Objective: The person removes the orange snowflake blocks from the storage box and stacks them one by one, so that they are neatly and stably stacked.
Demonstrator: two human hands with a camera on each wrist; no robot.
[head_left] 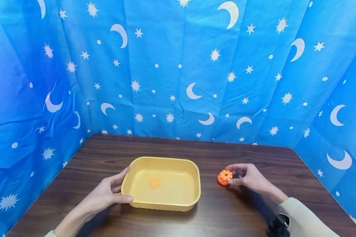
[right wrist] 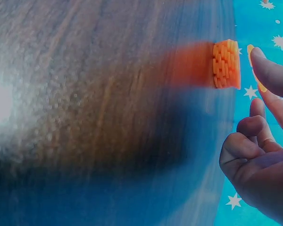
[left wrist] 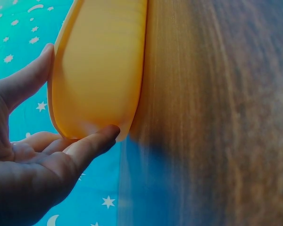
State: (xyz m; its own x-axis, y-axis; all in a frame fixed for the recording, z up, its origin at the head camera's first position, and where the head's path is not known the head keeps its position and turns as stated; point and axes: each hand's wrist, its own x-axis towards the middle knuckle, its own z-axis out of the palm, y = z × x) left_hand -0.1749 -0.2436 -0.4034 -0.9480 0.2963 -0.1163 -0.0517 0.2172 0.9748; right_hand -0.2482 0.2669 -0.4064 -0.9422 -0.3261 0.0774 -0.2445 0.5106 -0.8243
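Note:
A shallow yellow plastic basin stands on the table with one orange notched disc lying flat inside it. My left hand grips the basin's left end, thumb and fingers spread along that side; the left wrist view has the same hand against the basin's outer wall. To the right of the basin, my right hand pinches a single orange notched disc by its edge between thumb and forefinger. That disc is held just above a short stack of similar discs, with a gap between.
A dark wood-grain table carries everything. Blue cloth printed with white moons and stars hangs behind it and on both sides. A black device sits at my right wrist.

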